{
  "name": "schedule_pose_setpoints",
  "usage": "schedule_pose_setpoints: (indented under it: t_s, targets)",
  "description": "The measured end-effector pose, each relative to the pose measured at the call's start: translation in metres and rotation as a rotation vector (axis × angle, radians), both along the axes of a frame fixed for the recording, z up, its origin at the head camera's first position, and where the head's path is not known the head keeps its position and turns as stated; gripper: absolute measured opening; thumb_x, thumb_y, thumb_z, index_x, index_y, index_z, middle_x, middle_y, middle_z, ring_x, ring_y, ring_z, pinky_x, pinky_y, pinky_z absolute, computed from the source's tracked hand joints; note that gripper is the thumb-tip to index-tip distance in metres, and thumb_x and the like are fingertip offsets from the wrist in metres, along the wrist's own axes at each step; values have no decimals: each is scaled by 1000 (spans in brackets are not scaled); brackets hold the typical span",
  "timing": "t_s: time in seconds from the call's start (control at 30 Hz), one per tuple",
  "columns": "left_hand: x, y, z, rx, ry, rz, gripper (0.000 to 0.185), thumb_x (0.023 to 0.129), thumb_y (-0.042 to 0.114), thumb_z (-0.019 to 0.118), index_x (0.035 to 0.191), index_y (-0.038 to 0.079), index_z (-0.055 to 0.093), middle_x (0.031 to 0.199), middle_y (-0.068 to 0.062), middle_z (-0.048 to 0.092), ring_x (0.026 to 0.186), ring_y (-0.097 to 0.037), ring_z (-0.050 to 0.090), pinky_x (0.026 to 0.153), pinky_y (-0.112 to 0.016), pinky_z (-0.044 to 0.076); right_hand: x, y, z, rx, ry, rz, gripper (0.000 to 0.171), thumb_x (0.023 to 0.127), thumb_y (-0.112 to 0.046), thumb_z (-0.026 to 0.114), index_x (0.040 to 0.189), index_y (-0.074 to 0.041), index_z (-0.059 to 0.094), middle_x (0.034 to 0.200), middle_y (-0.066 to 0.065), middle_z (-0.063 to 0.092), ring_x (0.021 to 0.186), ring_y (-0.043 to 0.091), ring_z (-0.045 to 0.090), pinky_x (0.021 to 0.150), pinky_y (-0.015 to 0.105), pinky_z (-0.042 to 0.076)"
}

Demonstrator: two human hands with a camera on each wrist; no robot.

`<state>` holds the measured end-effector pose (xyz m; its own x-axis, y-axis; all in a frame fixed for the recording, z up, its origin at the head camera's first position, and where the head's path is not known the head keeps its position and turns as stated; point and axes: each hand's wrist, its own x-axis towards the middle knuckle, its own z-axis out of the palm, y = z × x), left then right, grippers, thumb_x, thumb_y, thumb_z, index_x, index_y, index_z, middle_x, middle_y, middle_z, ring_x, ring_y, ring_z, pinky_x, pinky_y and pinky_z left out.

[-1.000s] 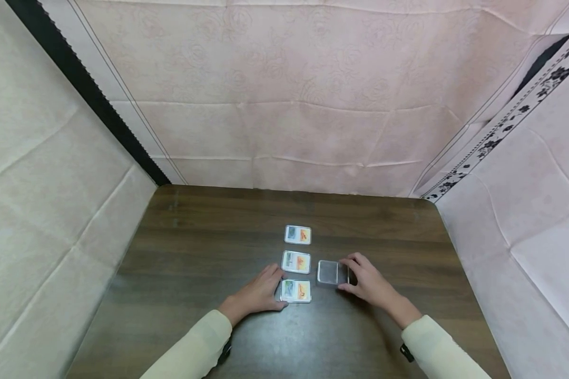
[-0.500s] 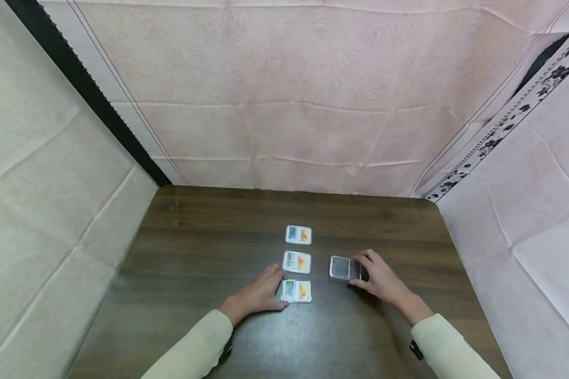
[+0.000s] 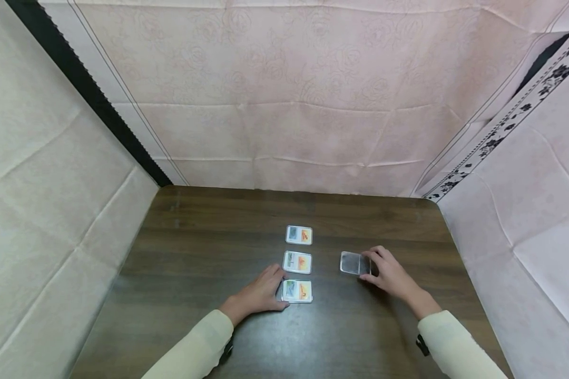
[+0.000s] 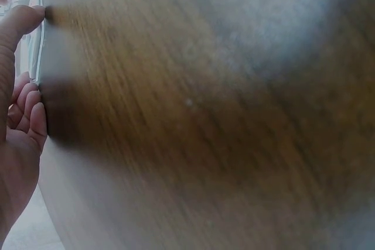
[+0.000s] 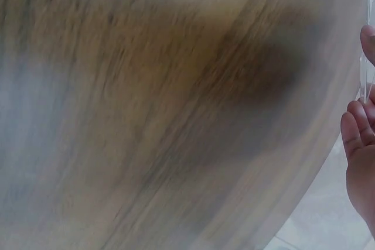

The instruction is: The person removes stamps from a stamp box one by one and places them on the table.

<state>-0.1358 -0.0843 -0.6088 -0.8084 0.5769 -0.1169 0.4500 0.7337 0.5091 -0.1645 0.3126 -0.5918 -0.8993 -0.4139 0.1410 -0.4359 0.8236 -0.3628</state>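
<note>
Three picture cards in clear cases lie in a column on the dark wooden table [image 3: 199,252]: a far card [image 3: 298,235], a middle card [image 3: 297,262] and a near card [image 3: 296,291]. My left hand [image 3: 262,292] rests on the table, fingers touching the near card's left edge; the left wrist view shows the fingers [image 4: 23,109] against a clear edge. My right hand [image 3: 390,275] holds an empty clear case [image 3: 354,263] by its right side, flat on the table, right of the middle card. The right wrist view shows only fingertips [image 5: 358,133] at the frame edge.
Pink cloth hangs behind the table and down the right side [image 3: 526,200]; pale cloth covers the left side [image 3: 47,200]. The table's far edge runs just beyond the far card. Bare wood lies to the left of the cards.
My right hand has slid the empty clear case to the right and slightly farther away, opening a gap from the card column. My left hand and the three cards have stayed put.
</note>
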Motion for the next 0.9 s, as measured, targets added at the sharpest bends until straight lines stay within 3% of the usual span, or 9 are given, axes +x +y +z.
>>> schedule_pose_setpoints:
  t_s: [0.63,0.9]
  targets:
    - [-2,1,-4,-21,-26,5,64,83,50,82,128,12,59,118,2,51,103,-11,46,91,-30,46,-4,40,-5,42,-86,-63,58,85,-27,86,133,-3,64,130,19,58,115,40,56,93,58,47]
    - [-2,0,-4,-30,-32,11,63,83,50,82,127,12,58,118,2,50,104,-11,46,91,-29,46,-5,51,-10,52,-70,-59,58,84,-24,86,132,-2,63,127,19,58,114,40,56,93,59,47]
